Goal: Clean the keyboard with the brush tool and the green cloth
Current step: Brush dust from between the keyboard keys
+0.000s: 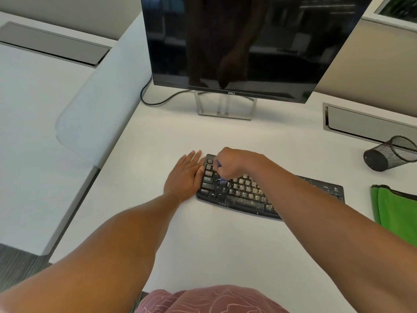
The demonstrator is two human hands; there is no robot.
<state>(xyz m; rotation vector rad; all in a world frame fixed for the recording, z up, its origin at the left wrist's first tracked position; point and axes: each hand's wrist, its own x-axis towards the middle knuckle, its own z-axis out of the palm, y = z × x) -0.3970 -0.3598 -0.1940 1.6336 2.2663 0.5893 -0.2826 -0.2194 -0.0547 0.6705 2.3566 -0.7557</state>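
A black plastic keyboard point(248, 193) lies on the white desk point(203, 240), under the right hand and just beside the left hand. Its keys are dirty. Lots of pale crumbs and specks sit on the middle keys and the long space bar. The keys at the end near the left hand look cleaner and darker.

The left hand point(185, 175) lies flat with straight fingers, pressed against the end of the keyboard. The right hand point(232, 163) is curled into a fist above the keys and grips a small blue brush tool point(222, 178). Its blurry blue tip touches the keys below the fist.

A soft green cloth point(394, 211) lies on the desk, well apart from the right hand, past the far end of the keyboard.
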